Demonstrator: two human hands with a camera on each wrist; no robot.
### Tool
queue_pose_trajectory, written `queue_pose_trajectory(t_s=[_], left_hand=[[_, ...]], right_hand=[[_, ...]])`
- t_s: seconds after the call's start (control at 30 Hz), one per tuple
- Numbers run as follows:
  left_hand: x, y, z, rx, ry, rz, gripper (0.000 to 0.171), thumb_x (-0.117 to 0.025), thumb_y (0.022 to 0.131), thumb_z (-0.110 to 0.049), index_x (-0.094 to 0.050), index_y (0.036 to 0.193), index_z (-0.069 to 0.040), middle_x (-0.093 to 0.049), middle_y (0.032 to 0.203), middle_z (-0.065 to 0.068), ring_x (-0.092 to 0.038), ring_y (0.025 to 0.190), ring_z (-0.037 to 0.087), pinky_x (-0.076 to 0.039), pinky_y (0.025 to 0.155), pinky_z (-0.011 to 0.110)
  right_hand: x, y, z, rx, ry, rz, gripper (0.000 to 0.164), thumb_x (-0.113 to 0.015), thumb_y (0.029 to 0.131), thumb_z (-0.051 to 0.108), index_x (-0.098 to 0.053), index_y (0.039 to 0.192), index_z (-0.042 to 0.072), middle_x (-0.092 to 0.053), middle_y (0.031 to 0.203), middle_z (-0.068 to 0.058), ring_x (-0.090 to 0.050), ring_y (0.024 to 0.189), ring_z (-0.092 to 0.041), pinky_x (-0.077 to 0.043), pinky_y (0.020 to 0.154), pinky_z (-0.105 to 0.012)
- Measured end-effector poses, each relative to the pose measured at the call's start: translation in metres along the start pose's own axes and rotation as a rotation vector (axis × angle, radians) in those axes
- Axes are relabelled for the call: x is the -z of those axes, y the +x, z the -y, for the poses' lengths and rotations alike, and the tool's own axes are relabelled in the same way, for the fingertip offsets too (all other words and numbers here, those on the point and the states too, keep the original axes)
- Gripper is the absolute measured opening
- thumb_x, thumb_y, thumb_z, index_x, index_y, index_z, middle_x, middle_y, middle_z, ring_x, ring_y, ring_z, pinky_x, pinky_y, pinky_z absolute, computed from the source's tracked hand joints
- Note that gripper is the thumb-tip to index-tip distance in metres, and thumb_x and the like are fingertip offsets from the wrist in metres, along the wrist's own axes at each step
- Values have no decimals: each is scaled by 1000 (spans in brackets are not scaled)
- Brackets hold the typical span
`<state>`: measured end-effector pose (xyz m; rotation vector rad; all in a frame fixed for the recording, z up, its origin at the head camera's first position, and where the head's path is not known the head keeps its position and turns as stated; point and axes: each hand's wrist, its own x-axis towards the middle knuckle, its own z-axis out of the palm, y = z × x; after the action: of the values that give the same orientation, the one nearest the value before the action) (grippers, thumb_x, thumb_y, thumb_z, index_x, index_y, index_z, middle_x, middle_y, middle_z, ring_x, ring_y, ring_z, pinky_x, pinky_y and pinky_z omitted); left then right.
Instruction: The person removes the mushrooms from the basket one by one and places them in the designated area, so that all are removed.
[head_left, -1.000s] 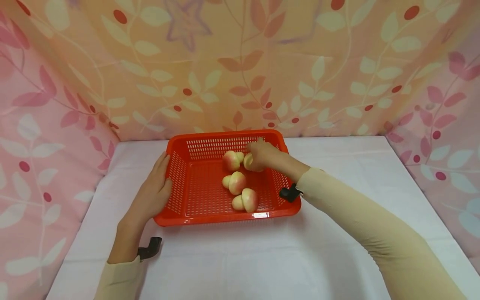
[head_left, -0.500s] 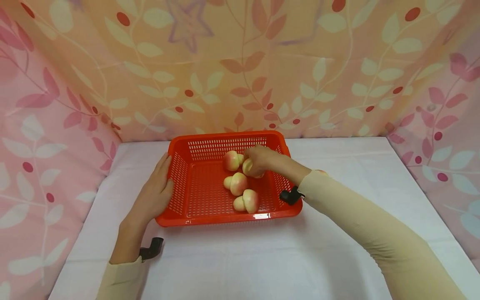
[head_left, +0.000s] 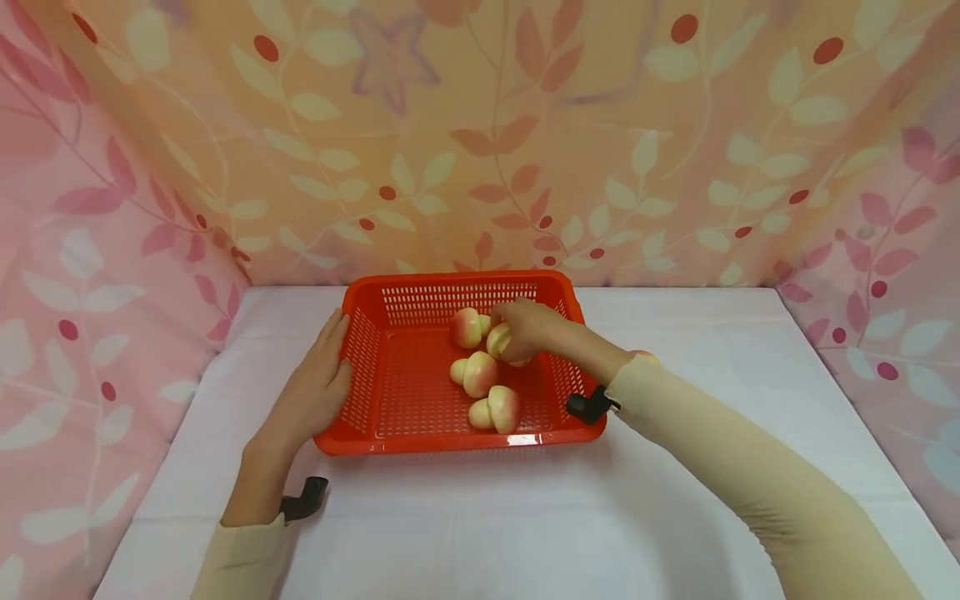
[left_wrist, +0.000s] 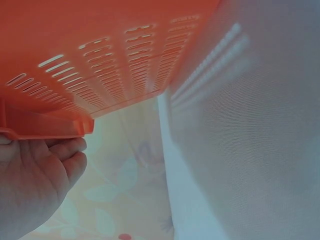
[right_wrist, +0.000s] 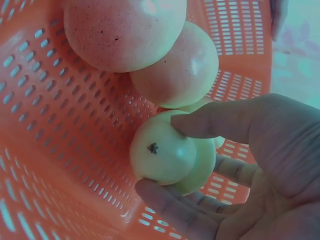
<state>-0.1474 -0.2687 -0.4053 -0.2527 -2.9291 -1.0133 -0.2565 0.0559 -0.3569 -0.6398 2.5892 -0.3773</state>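
Observation:
A red plastic basket (head_left: pixel 420 444) with slotted walls stands on the white-covered table. Along its left side my left hand (head_left: pixel 311 396) rests, fingers extended against the rim; the left wrist view shows those fingers (left_wrist: pixel 72 159) just beneath the rim. My right hand (head_left: pixel 525 327) reaches into the basket's right back part and grips a pale yellow toy mushroom (right_wrist: pixel 165 150) between thumb and fingers. Beside it lies another toy mushroom (head_left: pixel 467 327) with a pinkish cap. Nearer the front are a toy mushroom (head_left: pixel 480 374) and one more toy mushroom (head_left: pixel 504 408), both on their sides.
A small red-yellow thing (head_left: pixel 645 357) peeks out behind the right sleeve, mostly hidden. Leaf-patterned cloth (head_left: pixel 480 167) hangs behind the table and at both sides. White table surface (head_left: pixel 465 525) lies in front of the basket.
The head view has tilted up slightly. My right hand has sunk slightly with the toy mushroom in its grip. The red-yellow thing behind the sleeve has come into sight. My left hand stays at the rim.

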Motion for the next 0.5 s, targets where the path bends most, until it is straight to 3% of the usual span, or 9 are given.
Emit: queue_pose_trajectory(t_s=[0.23,0.5], left_hand=[[0,0,0,-8,0,-6,70,-40,106,-10,-13,170,-3,-8,180,16,-15,166,42,-18,132,65],[-2,0,-1,17,10,9,69,-39,107,-12,-12,170,-4,-7,180,16,-13,166,42,-19,130,69]], right_hand=[[1,-5,-6,36,80,-18,55,-75,80,14,-63,133,12,-63,128,-13,-55,109,-28,-52,76,-31],[-1,-13,-6,53,86,-43,55,-73,79,15,-62,133,13,-61,129,-15,-55,105,-27,-49,73,-30]])
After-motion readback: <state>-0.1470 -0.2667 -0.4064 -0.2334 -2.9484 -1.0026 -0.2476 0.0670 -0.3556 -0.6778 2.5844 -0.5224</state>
